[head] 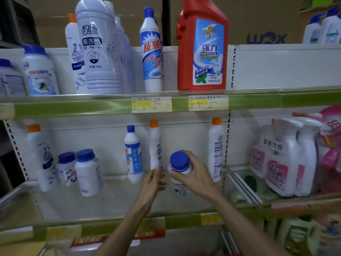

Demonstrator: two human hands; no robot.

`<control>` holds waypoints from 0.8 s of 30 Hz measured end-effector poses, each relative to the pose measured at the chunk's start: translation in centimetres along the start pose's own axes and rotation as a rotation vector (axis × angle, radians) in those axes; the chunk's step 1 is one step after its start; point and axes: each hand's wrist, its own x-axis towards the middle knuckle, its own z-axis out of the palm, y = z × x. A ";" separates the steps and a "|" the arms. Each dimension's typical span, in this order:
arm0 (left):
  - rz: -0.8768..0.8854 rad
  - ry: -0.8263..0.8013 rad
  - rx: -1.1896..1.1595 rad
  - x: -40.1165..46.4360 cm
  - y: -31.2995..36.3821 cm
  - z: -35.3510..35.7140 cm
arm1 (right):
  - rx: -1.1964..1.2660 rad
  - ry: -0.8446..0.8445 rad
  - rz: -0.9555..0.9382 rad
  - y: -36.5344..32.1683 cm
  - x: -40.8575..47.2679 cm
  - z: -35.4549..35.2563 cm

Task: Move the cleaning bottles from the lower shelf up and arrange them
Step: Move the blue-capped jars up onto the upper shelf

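Upper shelf, far left: two squat white jars with blue lids (pixel 39 71), labels blurred. Next, a slim white bottle with orange cap (pixel 74 52) marked "Mr. MUSCLE". In front of it a tall pale ribbed bottle (pixel 99 47), label reading 绿伞, "800g" near the bottom. Then a white-and-blue bottle (pixel 151 52) reading 超威. Then a big red jug (pixel 203 45), blue label: 威王, 强力, "900" at its foot. Two yellowish price tags (pixel 151 104) on the green shelf edge, handwriting unreadable.

Lower shelf (pixel 110 202), left: orange-capped white bottle (pixel 43 157), two blue-lidded jars (pixel 88 172), a blue-capped bottle (pixel 133 154), an orange-capped bottle turned sideways (pixel 155 145).

Left hand (pixel 153 183): fingers loosely extended, holding nothing, just left of the held jar; whether it touches is unclear.

Right hand (pixel 193 172): fingers and thumb wrapped round the shoulder of a white jar with blue lid (pixel 179 163), upright at lower-shelf level. Print blurred.

Right of it, another orange-capped bottle (pixel 216 148). Far right: white spray bottles with pink labels (pixel 287 157), tag reading 套装勿拆. Behind, cardboard with "WOX"-like lettering (pixel 266 38).
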 end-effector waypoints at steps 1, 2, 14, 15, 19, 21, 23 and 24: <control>0.003 -0.021 -0.016 -0.4 0.3 0.0 | 0.009 -0.013 -0.035 -0.9 -0.6 0.0; 0.010 -0.050 -0.038 -0.8 0.7 0.1 | 0.018 -0.022 -0.071 -1.9 -1.1 -0.1; -0.005 -0.420 -0.678 -5.5 13.9 2.6 | 0.267 0.111 -0.162 -17.5 1.4 -5.6; -0.020 -0.442 -0.694 -5.6 15.4 2.5 | 0.287 0.131 -0.165 -18.9 2.3 -6.2; -0.044 -0.546 -0.698 -5.5 21.7 2.1 | 0.365 0.147 -0.116 -24.0 6.2 -8.0; -0.032 -0.573 -0.700 -5.1 24.3 1.9 | 0.387 0.123 -0.085 -26.0 8.3 -8.7; -0.007 -0.549 -0.715 -4.7 26.6 1.7 | 0.409 0.106 -0.045 -27.5 10.2 -9.2; 0.005 -0.525 -0.716 -4.4 27.6 1.6 | 0.415 0.100 -0.026 -28.2 11.1 -9.3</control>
